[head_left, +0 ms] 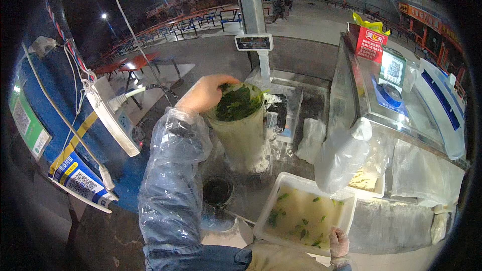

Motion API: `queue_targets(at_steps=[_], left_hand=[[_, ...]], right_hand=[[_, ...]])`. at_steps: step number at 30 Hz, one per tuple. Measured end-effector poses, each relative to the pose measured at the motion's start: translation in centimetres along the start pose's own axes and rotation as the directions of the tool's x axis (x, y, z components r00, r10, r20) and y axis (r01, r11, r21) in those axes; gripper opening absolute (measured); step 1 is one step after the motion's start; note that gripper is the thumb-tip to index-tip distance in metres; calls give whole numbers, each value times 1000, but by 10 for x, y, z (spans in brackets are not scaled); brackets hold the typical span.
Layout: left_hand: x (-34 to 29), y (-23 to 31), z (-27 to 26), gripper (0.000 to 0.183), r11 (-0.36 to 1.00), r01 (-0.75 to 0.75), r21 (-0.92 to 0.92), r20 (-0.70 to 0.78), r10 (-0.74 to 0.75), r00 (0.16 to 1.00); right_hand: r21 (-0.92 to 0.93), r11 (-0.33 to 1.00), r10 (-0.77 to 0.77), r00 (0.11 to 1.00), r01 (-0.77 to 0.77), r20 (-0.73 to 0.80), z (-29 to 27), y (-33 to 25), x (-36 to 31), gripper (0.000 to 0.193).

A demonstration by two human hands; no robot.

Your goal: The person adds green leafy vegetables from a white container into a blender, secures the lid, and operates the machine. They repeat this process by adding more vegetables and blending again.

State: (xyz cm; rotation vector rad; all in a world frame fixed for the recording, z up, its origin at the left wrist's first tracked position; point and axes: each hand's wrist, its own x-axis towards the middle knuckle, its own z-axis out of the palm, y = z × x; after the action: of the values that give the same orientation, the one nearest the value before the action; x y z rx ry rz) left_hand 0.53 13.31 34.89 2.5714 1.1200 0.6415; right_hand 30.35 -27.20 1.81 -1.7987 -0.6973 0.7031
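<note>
A tall pale bucket (238, 143) stands in the middle, with dark green leaves (240, 101) heaped up to its mouth. My left hand (207, 93) is closed at its far left rim, fingers curled over the edge. Clear plastic covers my left sleeve. Nearer me, a white rectangular tub (264, 205) contains cloudy liquid with several green leaves (303, 231) floating in it. My right hand (339, 242) is closed at the tub's near right corner, seemingly gripping the edge; the fingertips are partly hidden.
Behind the bucket, a scale display (253, 42) sits on a post. A clear plastic bag (344, 153) hangs beside the tub. At right is a glass-topped counter (381, 115) carrying a payment stand. A power strip (113, 115) with cables hangs left, and a dark round pot (217, 190) sits below.
</note>
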Motion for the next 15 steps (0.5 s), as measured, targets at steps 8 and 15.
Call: queue_targets(at_steps=[8,15], left_hand=[[5,-6,8,29,999,54,-10,10,-54,999],[-1,22,4,16,984,154,88,-187,-135,973]], right_hand=[[88,996,-18,1000,19,-10,1,-2,-12,14],[-121,992,-18,1000,21,24,0,-17,-13,18]])
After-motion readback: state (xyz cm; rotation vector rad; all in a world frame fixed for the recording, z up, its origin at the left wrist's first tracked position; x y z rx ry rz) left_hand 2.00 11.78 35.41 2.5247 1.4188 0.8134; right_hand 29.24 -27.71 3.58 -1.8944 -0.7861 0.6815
